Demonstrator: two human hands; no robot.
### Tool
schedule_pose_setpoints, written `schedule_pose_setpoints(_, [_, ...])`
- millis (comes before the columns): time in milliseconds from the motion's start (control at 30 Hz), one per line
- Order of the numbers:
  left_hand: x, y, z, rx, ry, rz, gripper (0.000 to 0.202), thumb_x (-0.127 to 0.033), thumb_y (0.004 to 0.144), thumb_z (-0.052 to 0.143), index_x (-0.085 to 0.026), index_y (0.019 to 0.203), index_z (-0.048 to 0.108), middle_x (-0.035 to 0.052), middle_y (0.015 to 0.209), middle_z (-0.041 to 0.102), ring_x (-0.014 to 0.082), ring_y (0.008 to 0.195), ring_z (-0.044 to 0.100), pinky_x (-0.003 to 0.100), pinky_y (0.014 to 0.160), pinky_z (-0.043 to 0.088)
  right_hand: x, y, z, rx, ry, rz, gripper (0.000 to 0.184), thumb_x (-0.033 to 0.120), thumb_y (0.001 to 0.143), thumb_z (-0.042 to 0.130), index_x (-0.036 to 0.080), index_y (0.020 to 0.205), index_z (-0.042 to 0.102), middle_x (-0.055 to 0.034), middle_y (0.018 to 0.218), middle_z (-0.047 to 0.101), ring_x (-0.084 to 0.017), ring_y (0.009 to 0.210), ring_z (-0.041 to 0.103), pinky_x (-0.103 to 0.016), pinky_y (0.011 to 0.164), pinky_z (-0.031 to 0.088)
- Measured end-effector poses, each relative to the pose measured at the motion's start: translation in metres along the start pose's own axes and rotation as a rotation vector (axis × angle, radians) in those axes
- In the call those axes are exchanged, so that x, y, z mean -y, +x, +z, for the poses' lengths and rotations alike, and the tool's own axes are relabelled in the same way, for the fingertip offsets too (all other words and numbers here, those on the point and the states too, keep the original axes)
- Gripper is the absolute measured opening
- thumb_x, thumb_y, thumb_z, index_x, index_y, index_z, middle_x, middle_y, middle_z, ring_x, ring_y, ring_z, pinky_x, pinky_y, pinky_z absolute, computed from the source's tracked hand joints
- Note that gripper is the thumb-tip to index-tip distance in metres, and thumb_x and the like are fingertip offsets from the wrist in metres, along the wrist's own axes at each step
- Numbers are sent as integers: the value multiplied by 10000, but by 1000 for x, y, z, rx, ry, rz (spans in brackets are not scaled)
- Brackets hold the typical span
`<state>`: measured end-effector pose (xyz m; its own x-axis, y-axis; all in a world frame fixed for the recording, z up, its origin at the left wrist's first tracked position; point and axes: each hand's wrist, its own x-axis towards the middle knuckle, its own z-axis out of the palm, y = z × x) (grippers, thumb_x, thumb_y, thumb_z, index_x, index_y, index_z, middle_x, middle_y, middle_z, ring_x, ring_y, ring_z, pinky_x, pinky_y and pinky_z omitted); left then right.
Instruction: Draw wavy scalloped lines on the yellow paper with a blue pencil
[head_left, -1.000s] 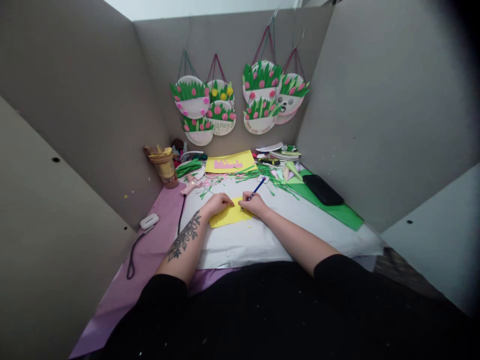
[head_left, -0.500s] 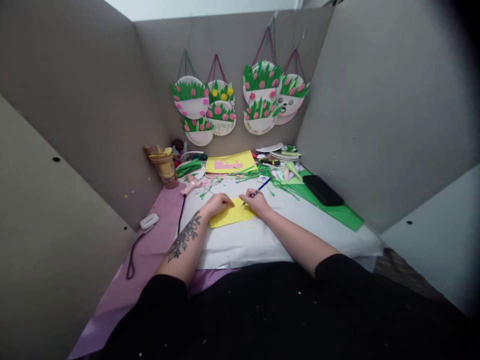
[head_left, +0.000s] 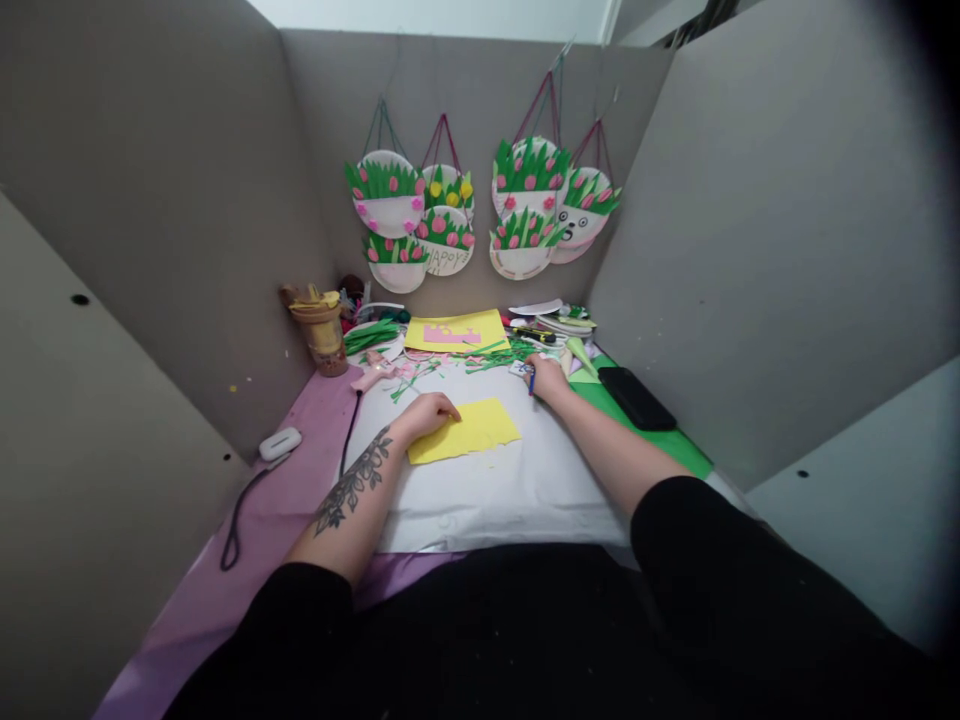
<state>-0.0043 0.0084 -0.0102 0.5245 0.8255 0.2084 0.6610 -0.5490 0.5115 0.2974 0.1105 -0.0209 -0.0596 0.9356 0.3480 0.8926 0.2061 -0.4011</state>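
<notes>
My left hand rests with curled fingers on the upper left edge of a yellow sheet of paper, pinching or pressing it; its thumb is partly hidden. The sheet lies on white covering, its lower edge uneven. Farther up and to the right, my right hand is closed on a blue pencil, which now points downward. The fingertips of that hand reach a small white block with blue markings, like an eraser; whether they grip it is hard to make out.
Green paper scraps and a yellow sheet with a pink cut-out lie behind. At left stand a cup, a pink glue gun and a white case. A black phone lies right. Paper-plate baskets hang on the back panel.
My right hand has left the yellow sheet with the pencil and moved up and right to the white block. The pencil has swung downward. My left hand stays on the sheet.
</notes>
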Motion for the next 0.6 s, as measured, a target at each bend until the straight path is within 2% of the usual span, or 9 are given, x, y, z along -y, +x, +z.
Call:
schedule_pose_setpoints(100, [1,0,1,-1,4,8,376,-18,680,479,-190,870,753,31,925,692,139,842,622,224,841,459,-3,5,8,55,-87,54,370,287,715,596,201,1075,606,-125,939,615,-269,911,539,-354,793,405])
schedule_pose_setpoints(200, [2,0,1,-6,5,6,370,-30,694,472,-191,872,755,35,925,693,140,840,623,225,839,460,-2,10,12,56,-143,53,385,315,707,608,206,1076,602,-130,989,606,-284,980,512,-374,836,395])
schedule_pose_setpoints(367, [2,0,2,-8,-2,-2,380,-21,682,472,-190,869,756,36,923,693,141,837,622,228,837,460,1,18,8,111,-165,38,514,388,642,677,197,1108,578,-130,998,594,-325,1070,450,-420,884,368])
schedule_pose_setpoints(500, [1,0,1,-8,-2,-9,385,-19,679,471,-192,871,756,32,922,696,139,844,621,223,838,460,7,21,5,111,-186,-72,400,340,681,643,209,1057,602,-127,972,588,-300,1032,474,-407,895,359])
schedule_pose_setpoints(600, [1,0,1,-8,-3,-6,376,-20,680,477,-192,865,756,33,924,694,141,843,622,224,833,459,9,22,5,125,-217,-89,393,352,696,631,204,1058,597,-135,950,596,-309,1029,476,-408,878,370])
